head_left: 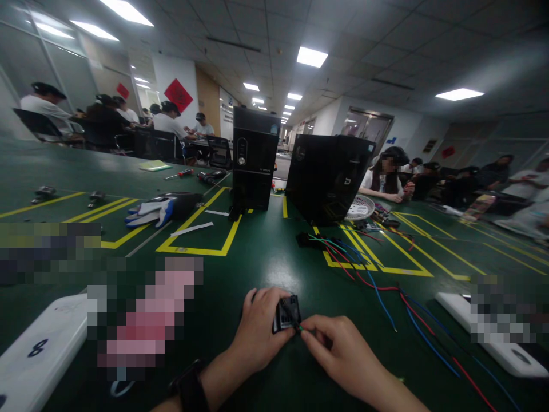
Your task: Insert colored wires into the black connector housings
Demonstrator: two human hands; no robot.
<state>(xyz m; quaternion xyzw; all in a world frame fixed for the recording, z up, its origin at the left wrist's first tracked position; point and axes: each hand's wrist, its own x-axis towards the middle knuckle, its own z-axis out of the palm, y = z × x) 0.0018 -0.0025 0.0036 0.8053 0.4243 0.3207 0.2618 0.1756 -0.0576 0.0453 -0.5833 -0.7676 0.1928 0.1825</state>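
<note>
Over the near middle of the green table (240,280), my left hand (261,320) grips a small black plastic part (288,312) with slots in its face. Fingers are wrapped round its left side, thumb along the lower edge. My right hand (338,343) is closed in a pinch at the part's lower right corner. A thin bit with a touch of green shows at those fingertips; the rest is hidden by the fingers. Beyond and right lies a black connector (305,240) trailing green, red and blue wires (369,280).
Two black computer cases (256,160) stand ahead. White-and-blue gloves (150,212), a screwdriver (182,173) and paper strips (191,229) lie left; a white basket (360,207) sits right. White devices (38,349) flank me at both sides. People sit at tables beyond.
</note>
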